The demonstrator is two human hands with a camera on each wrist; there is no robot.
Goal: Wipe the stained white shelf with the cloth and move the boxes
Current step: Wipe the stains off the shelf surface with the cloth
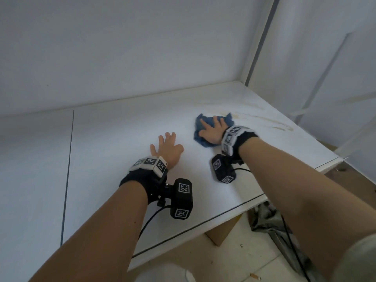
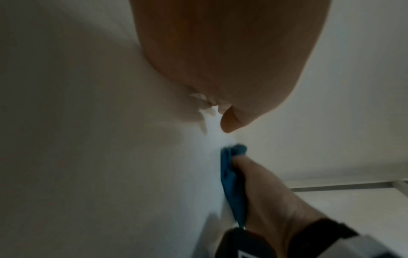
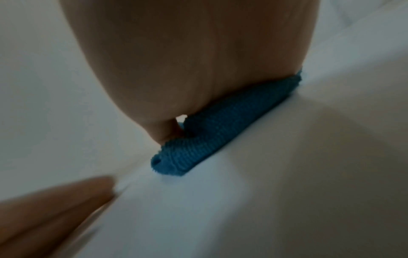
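Left hand [image 1: 169,148]: flat on the shelf [image 1: 122,135], fingers spread and straight, holding nothing; a brace only, and likely to slip if leaned on hard. Cloth [image 1: 205,139]: blue, bunched, on the shelf just right of the left hand, right hand [image 1: 213,131] pressing it with fingers extended, not gripping; bunching may cut contact and leave streaks. Stains [image 1: 270,122]: brownish smears right of the cloth toward the shelf's far corner, not yet reached; risk of smearing rather than lifting. Boxes: none on the shelf.

Black wristbands [image 1: 134,180] bearing marker-tagged cubes, black cables [image 1: 150,218]
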